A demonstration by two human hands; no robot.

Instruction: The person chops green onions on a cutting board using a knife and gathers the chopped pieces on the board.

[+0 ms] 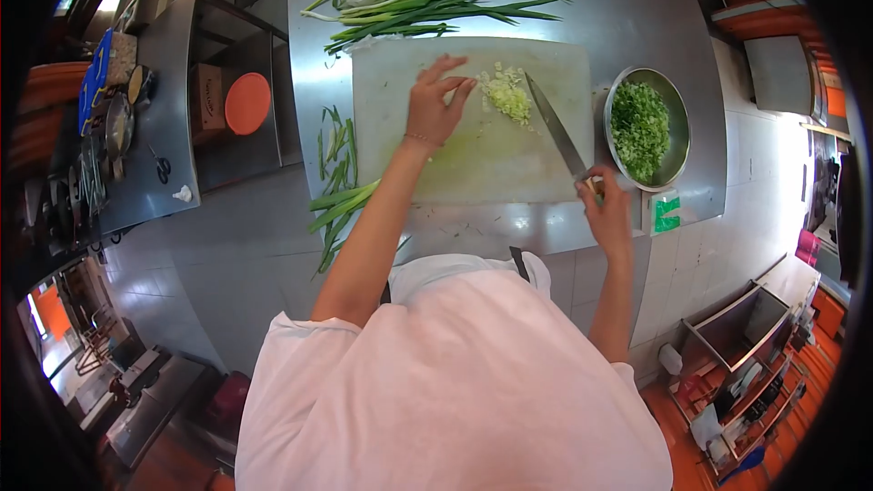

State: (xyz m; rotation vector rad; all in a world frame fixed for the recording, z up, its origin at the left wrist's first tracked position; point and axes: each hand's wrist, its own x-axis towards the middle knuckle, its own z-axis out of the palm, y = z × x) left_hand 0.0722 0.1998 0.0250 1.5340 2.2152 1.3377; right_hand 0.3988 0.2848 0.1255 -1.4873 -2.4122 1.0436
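Note:
My right hand [607,205] is wrapped round the handle of a knife [559,130], whose blade points up and left over the cutting board [391,82]. Beside the blade tip lies a small pile of chopped pale green onion [507,96]. Just left of that pile, my left hand [439,105] is raised over the board, thumb and index fingertips together and the other fingers spread; whatever is between the fingertips, if anything, is too small to name. A metal bowl [677,141] of chopped greens [639,130] stands right of the board.
Whole green onions [446,0] lie along the table's [637,0] far side. Cut green tops [338,205] are at the left edge. A green and white packet [666,213] sits below the bowl. Farther left, a side table holds scissors [160,165], near a round orange lid [247,104].

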